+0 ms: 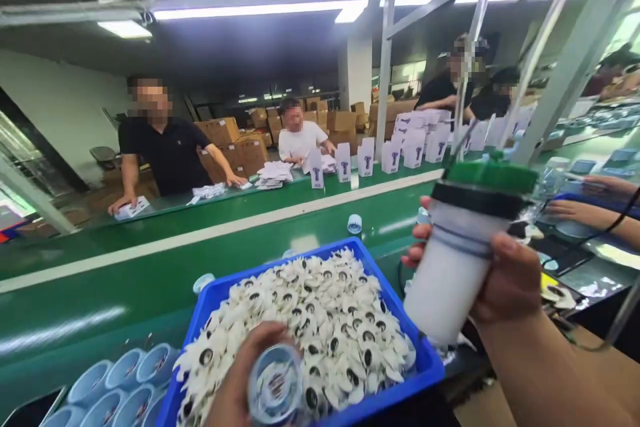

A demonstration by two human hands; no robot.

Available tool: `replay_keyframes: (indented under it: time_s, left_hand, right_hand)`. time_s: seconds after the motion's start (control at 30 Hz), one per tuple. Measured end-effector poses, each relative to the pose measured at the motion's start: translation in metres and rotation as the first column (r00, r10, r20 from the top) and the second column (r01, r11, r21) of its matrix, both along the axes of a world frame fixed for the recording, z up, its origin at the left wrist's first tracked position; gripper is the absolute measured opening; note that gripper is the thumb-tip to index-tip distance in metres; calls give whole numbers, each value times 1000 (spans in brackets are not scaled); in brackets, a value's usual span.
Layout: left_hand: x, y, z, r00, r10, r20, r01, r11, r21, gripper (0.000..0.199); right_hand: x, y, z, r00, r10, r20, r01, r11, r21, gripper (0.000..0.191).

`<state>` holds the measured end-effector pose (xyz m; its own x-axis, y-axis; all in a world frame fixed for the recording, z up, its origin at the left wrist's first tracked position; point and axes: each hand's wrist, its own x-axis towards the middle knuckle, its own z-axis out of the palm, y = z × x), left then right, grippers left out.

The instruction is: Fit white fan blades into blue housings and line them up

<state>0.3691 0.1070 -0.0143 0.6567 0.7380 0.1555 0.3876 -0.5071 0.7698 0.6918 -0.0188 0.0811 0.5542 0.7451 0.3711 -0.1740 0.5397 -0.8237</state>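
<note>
My right hand (pixel 510 280) is wrapped round a white cylindrical canister (pixel 443 273) with a black collar and a green lid. It is held tilted above the right edge of a blue tray (pixel 425 353). Low in front of the tray, my left hand (pixel 240 370) grips a round light-blue plastic cup (pixel 275 387), its open end facing me and some parts visible inside. White fan-blade pieces (pixel 300 307) with dark round centres fill the tray in a heap.
Several light-blue cups (pixel 120 380) stand at the lower left. Another cup (pixel 355 223) sits on the green conveyor (pixel 150 240). Across it stand printed white boxes (pixel 367 159) and several people. A co-worker's hands (pixel 580 213) are at the right, near cables.
</note>
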Motion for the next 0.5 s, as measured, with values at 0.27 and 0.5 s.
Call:
replay_keyframes:
  time_s: [0.27, 0.5]
  left_hand:
    - [100, -46, 36, 951, -247, 184, 165, 913, 372, 37]
    - [104, -49, 26, 958, -201, 205, 94, 896, 435, 31]
  right_hand:
    - [-64, 27, 25, 960, 279, -38, -274, 957, 90, 76]
    - [-64, 27, 22, 976, 173, -135, -154, 978, 142, 106]
